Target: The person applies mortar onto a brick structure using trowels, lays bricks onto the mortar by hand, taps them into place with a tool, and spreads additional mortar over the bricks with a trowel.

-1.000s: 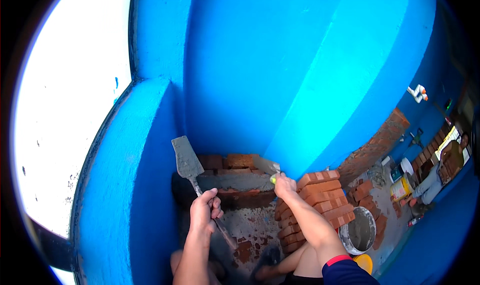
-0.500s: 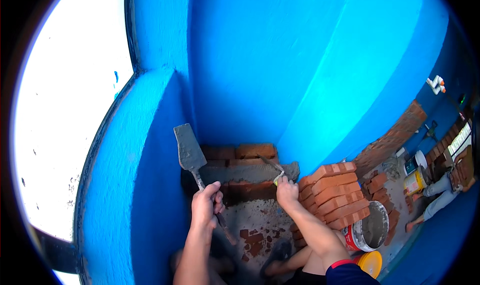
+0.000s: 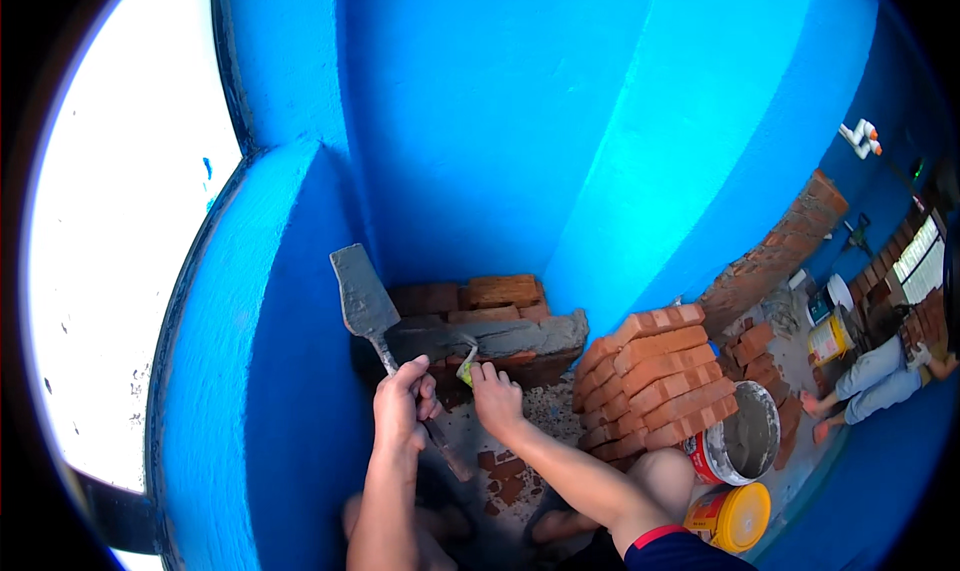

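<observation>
My left hand [image 3: 405, 403] is closed around the long handle of a mortar-coated trowel [image 3: 364, 293], its blade tilted upward to the left. My right hand [image 3: 496, 399] grips a small trowel by its yellow-green handle [image 3: 465, 372]. The small trowel's neck [image 3: 470, 346] meets the mortar; its blade is hard to make out there. That grey mortar bed [image 3: 535, 338] lies along the top of a low course of red bricks. Behind it stand more bricks [image 3: 502, 292], against the blue wall.
A stack of red bricks [image 3: 665, 371] rises to the right, beside a bucket of mortar [image 3: 750, 441] and a yellow-lidded bucket [image 3: 742, 517]. Brick fragments [image 3: 508, 476] litter the floor between my feet. Another person [image 3: 880, 371] is bent over at far right, near more buckets.
My right hand has moved left and nearer with the small trowel, from the mortar's right end to its middle. My left hand keeps its hold; the whole view has shifted slightly.
</observation>
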`<action>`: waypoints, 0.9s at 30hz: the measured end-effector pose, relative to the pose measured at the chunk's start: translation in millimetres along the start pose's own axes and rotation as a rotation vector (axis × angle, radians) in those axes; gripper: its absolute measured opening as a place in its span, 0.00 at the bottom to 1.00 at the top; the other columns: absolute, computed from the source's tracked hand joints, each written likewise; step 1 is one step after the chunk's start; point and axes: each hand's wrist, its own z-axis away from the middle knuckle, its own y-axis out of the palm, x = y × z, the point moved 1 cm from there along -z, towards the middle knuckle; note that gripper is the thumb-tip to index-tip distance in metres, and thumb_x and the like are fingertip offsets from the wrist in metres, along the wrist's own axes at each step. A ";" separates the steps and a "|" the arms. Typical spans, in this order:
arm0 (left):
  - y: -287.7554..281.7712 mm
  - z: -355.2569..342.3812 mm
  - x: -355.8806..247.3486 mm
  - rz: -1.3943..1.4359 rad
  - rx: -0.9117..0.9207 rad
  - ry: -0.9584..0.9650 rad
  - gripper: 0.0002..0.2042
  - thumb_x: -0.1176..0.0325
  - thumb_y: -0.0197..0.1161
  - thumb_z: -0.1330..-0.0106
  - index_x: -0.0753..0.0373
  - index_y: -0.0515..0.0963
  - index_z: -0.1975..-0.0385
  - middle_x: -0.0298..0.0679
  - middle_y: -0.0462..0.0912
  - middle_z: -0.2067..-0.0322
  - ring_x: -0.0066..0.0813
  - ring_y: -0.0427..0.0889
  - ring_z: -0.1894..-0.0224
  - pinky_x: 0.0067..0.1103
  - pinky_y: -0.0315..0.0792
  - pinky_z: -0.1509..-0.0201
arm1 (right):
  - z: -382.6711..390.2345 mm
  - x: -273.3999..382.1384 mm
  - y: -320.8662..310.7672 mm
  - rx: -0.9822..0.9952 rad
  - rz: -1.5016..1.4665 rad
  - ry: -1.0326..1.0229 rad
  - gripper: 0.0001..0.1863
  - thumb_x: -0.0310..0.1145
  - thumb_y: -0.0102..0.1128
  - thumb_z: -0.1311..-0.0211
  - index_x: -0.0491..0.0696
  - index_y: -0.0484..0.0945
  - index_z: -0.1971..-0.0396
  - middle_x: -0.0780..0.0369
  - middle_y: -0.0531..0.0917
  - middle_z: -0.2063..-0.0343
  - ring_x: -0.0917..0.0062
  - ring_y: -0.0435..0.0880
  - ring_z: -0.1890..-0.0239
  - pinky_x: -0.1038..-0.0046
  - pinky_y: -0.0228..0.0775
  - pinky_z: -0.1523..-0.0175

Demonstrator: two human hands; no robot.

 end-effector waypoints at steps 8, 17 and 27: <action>-10.2 6.0 -9.6 -0.019 -0.007 0.039 0.16 0.64 0.56 0.37 0.55 0.63 0.87 0.32 0.65 0.88 0.19 0.56 0.90 0.19 0.56 0.81 | 8.1 -55.5 -38.0 0.483 -0.284 0.283 0.23 0.41 0.55 0.38 0.41 0.68 0.50 0.46 0.75 0.55 0.51 0.77 0.54 0.54 0.71 0.51; -9.3 8.9 -8.0 0.082 0.049 0.035 0.16 0.65 0.58 0.38 0.55 0.63 0.88 0.33 0.67 0.87 0.20 0.57 0.90 0.21 0.56 0.81 | 14.7 -174.0 -77.1 0.420 0.083 0.525 0.20 0.37 0.55 0.38 0.40 0.71 0.51 0.49 0.76 0.51 0.55 0.80 0.54 0.58 0.73 0.51; 5.9 4.9 2.9 0.114 0.129 -0.015 0.15 0.66 0.56 0.37 0.55 0.64 0.86 0.32 0.67 0.86 0.20 0.56 0.91 0.20 0.57 0.82 | 11.9 -160.7 -80.7 0.470 0.295 0.383 0.17 0.28 0.51 0.41 0.38 0.70 0.53 0.48 0.75 0.54 0.58 0.83 0.59 0.62 0.78 0.57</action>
